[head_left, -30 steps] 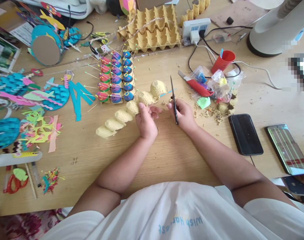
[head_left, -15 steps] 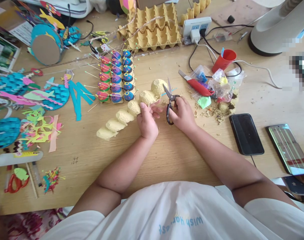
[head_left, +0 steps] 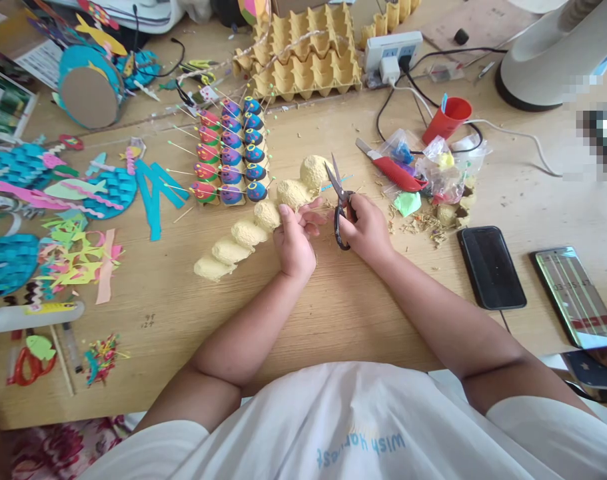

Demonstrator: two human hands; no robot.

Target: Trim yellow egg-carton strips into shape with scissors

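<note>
A strip of egg carton (head_left: pixel 250 233), pale yellow with several rounded cups, slants up from lower left to upper right. My left hand (head_left: pixel 296 241) grips it near the middle, thumb on top and the other fingers partly hidden beneath. In my right hand (head_left: pixel 367 227) is a pair of scissors (head_left: pixel 341 193) with black handles, fingers through the loops. The blades point up and stand slightly apart, close beside the far-end cup. Left of the strip's far end stand rows of painted egg-carton cups (head_left: pixel 232 153) in red, purple and blue, with pins stuck in them.
Yellow egg trays (head_left: pixel 308 53) and a white power strip (head_left: pixel 393 48) lie at the back. To the right are a red cup (head_left: pixel 448 119), a red-handled knife (head_left: pixel 396 172), carton scraps (head_left: pixel 428 230) and two phones (head_left: pixel 492 267). Blue woven paper crafts (head_left: pixel 110 193) and paper cuttings (head_left: pixel 78 260) cover the left.
The scissor blades stand a little closer together than before. Both hands and the egg carton strip stay in nearly the same place.
</note>
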